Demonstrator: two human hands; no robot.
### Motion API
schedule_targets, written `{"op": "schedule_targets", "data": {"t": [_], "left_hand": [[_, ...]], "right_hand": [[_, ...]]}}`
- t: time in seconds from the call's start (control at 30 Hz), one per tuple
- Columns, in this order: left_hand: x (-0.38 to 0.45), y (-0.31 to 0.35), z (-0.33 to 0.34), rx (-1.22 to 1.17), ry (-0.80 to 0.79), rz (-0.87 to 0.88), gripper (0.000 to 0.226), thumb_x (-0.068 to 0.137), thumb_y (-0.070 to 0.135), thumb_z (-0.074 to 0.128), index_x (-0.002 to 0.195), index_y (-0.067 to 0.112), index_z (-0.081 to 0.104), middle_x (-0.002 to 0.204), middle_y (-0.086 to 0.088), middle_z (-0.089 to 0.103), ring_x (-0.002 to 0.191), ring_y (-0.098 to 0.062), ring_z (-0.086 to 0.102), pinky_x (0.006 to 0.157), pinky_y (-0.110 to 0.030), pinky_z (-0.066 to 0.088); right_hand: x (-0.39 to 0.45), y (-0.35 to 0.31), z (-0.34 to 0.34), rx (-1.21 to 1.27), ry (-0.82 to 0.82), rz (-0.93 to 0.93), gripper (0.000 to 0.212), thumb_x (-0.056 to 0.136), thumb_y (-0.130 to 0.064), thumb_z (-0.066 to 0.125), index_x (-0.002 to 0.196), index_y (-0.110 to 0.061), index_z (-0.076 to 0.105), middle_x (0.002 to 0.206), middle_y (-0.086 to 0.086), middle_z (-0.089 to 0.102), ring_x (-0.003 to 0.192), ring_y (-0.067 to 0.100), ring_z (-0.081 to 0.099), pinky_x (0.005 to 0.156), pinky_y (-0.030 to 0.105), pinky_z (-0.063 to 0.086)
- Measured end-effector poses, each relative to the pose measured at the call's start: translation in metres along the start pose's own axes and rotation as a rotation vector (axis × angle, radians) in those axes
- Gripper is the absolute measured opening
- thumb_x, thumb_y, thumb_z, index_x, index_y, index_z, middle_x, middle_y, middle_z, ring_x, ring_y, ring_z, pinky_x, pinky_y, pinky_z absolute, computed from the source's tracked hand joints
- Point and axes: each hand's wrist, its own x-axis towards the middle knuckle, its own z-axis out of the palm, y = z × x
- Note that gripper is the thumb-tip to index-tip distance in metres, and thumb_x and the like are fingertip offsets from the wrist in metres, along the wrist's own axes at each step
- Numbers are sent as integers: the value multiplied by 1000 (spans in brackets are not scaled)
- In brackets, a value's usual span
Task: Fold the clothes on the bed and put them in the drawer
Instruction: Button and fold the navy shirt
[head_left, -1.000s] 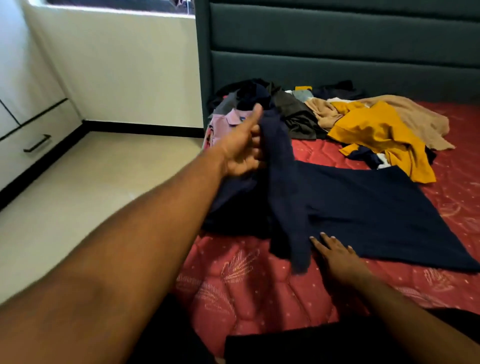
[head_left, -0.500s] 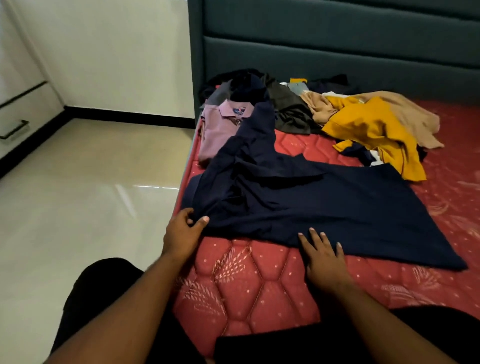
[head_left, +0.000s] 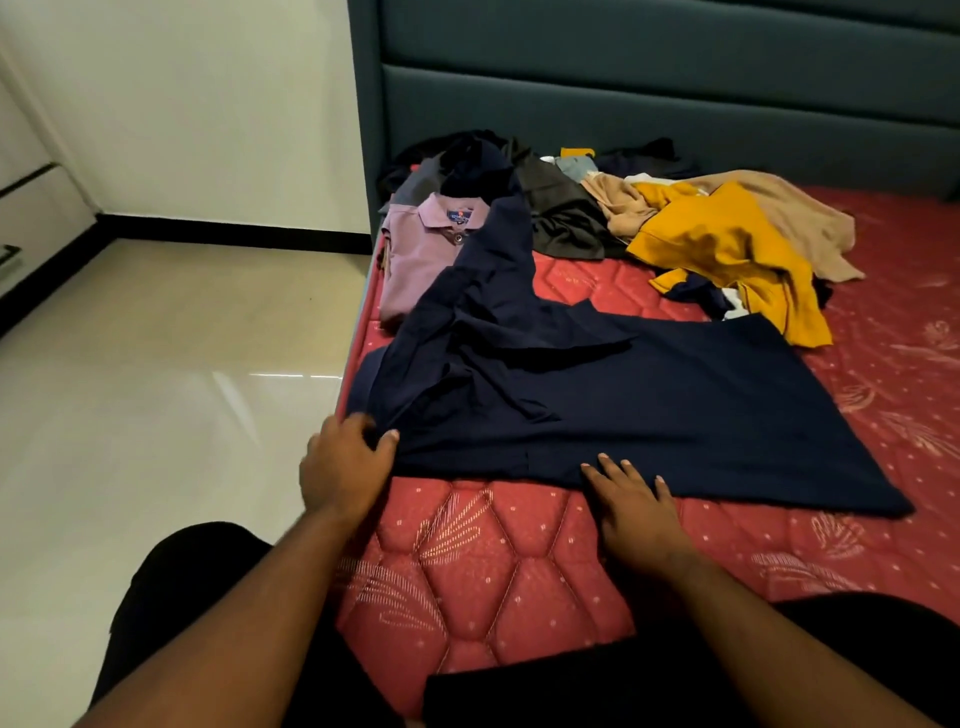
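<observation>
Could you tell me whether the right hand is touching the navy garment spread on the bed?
Touching: in the head view the right hand lies flat, fingertips on the near hem of the navy garment.

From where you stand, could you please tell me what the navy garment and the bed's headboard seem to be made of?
Navy garment: soft matte fabric, probably a cotton-like knit; it drapes limply and creases into soft folds without shine.
Headboard: padded teal upholstery, apparently woven cloth rather than leather; its horizontal channels look cushioned with a dull, even finish.
</observation>
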Motion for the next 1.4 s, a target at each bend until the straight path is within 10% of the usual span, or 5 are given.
{"op": "schedule_targets", "data": {"t": [0.2,0.4,0.63,1.1,1.4], "left_hand": [[40,74,7,79,-159,83,50,83,61,59,116,24,64,119,-6,64,114,-34,54,93,-42,44],[78,84,19,-96,-401,24,39,80,37,75,60,21,46,87,-16,67,93,-37,65,77,-38,47],[77,76,37,-87,-164,213,24,98,38,51,91,16,44,98,-15,64,92,-43,58,70,-39,41],[11,-4,0,-154,155,135,31,91,48,60,95,18,62,87,-3,62,81,-24,58,72,-37,45],[12,-10,2,-568,-76,-85,16,82,16,76,74,17,62,72,1,64,63,-12,59,65,-28,49]], "right_hand": [[43,-9,-36,470,409,-11,28,88,-36,63,112,-23,71,144,0,49,132,22,45,107,47,37],[112,-40,-65,399,-16,119,42,84,-33,70,122,-15,64,125,8,63,114,27,59,99,35,47],[145,-52,-70,565,17,168,14,82,-12,70,74,-17,58,87,7,64,79,21,59,70,27,47],[77,-64,12,359,558,-208,46,88,-31,59,131,-15,53,136,8,47,118,28,51,94,42,45],[61,-67,27,-50,147,-243,81,84,-77,-1,153,-36,9,163,-6,4,150,21,1,116,53,-7]]}}
